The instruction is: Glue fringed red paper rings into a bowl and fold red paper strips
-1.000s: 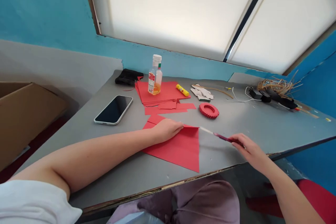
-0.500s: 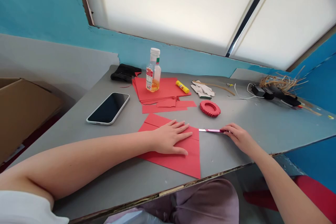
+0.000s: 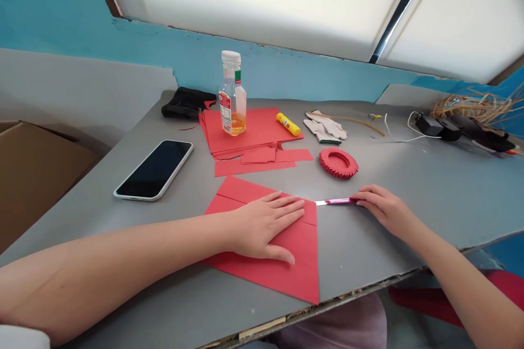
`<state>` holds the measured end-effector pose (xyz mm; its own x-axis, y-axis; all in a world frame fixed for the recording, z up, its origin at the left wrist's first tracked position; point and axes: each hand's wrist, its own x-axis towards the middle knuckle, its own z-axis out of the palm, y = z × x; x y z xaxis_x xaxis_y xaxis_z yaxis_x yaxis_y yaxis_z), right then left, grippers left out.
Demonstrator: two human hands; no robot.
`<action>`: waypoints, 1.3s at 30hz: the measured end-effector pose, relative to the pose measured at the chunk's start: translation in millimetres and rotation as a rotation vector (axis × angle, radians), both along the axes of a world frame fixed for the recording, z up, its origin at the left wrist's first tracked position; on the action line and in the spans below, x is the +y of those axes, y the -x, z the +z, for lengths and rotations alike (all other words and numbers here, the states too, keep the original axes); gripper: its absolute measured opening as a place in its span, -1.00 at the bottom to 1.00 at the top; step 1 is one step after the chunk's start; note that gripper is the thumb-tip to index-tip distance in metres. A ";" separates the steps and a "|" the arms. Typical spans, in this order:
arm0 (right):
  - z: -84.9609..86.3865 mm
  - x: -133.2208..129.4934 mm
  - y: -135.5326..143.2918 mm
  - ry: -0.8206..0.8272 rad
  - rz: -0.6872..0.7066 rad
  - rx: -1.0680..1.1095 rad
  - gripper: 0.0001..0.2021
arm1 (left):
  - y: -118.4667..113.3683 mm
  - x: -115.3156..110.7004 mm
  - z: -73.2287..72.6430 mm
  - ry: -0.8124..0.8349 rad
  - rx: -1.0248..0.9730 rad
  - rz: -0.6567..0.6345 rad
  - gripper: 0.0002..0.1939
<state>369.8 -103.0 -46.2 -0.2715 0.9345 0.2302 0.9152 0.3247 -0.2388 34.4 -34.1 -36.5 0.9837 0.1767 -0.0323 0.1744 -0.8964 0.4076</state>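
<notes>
A folded sheet of red paper (image 3: 295, 262) lies near the table's front edge, a crease or cut line running across its upper part. Flat on top of it rests my left hand (image 3: 266, 226), fingers stretched out. To the right, my right hand (image 3: 379, 204) pinches the end of a pink-handled utility knife (image 3: 338, 201). Its bare blade points left and reaches the paper's upper right corner. Just beyond the knife sits a red pleated paper ring (image 3: 338, 162). Several red paper strips (image 3: 257, 161) lie behind the sheet.
A glass bottle (image 3: 232, 101) with a little amber liquid stands on stacked red sheets (image 3: 264, 125), beside a yellow glue stick (image 3: 288, 124). White gloves (image 3: 326, 128) lie right of it. A phone (image 3: 155, 170) lies left. Black adapters (image 3: 429, 124) and straw (image 3: 475, 106) sit far right.
The view has shifted, so the things on the table appear slightly displaced and larger. My left hand stays flat on the paper, and the knife stays in my right hand by the paper's corner.
</notes>
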 end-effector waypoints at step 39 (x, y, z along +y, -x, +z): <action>-7.9 45.9 37.4 -0.187 0.253 -0.017 -0.73 | -2.6 -1.8 5.9 0.029 -0.012 0.044 -0.10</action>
<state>332.5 -57.1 -54.1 -0.4951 0.7789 0.3849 0.8031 0.5793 -0.1393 36.9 -35.9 -30.6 0.9753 0.2191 -0.0265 0.2086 -0.8756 0.4357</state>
